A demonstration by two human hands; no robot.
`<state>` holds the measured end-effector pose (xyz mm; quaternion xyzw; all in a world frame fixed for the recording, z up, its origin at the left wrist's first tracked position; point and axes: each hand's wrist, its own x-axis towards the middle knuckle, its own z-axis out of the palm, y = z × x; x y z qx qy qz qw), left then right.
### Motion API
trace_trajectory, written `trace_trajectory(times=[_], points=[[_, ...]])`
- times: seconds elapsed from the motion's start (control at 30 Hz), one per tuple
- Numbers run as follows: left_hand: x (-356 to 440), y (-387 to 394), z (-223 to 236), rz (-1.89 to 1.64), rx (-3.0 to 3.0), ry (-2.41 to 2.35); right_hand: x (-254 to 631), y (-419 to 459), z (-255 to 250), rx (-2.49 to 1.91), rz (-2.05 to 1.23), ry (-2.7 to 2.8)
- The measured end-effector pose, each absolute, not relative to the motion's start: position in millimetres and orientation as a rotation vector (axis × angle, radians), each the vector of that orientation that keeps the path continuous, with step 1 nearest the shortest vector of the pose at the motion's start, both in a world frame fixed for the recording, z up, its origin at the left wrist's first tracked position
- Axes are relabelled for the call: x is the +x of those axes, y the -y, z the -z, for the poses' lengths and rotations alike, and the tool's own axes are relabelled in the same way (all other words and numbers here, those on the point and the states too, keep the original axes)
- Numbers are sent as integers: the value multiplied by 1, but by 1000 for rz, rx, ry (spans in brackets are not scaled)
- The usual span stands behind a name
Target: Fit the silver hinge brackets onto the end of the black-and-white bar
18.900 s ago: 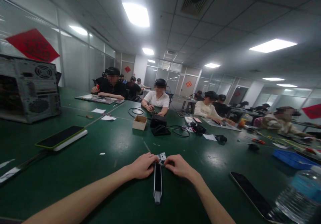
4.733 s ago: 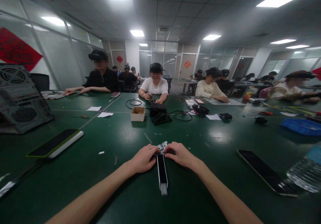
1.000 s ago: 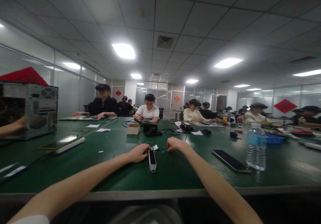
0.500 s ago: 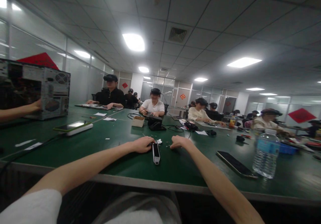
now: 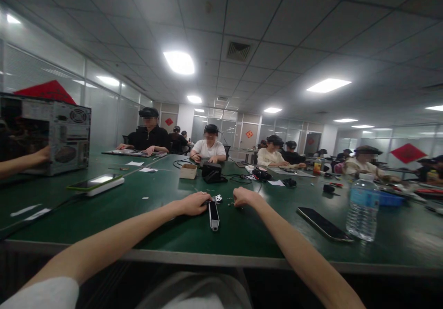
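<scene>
My left hand (image 5: 196, 203) rests on the green table with its fingers curled, at the far end of a slim black-and-white device (image 5: 214, 216). What those fingers hold, if anything, is hidden. A small silvery-white part (image 5: 218, 198) lies just beyond the device. To the right, my right hand (image 5: 244, 196) is closed with fingertips down on the table, beside several tiny loose pieces (image 5: 230, 202), perhaps screws. Whatever is between its fingertips is too small to make out.
A black phone (image 5: 323, 224) and a water bottle (image 5: 363, 209) stand to the right. Ahead are a small open box (image 5: 188, 171) and a black device (image 5: 212, 172). A computer case (image 5: 71, 136), with another person's arm at it, is at the left. Co-workers sit around.
The view has shifted slightly, so the scene sits a little lower and further left. Both my hands stay at nearly the same places by the device and the tiny pieces.
</scene>
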<state>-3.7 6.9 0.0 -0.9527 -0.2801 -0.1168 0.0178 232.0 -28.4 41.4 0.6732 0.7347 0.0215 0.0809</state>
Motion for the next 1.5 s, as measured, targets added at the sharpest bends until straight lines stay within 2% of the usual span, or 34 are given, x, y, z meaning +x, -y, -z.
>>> trace_trajectory(times=[1.0, 1.5], points=[[-3, -19, 7, 386, -2952, 782, 246, 36, -52, 1959, 66, -2173], [-2, -10, 2, 386, -2959, 806, 223, 49, -53, 2108, -31, -2038]])
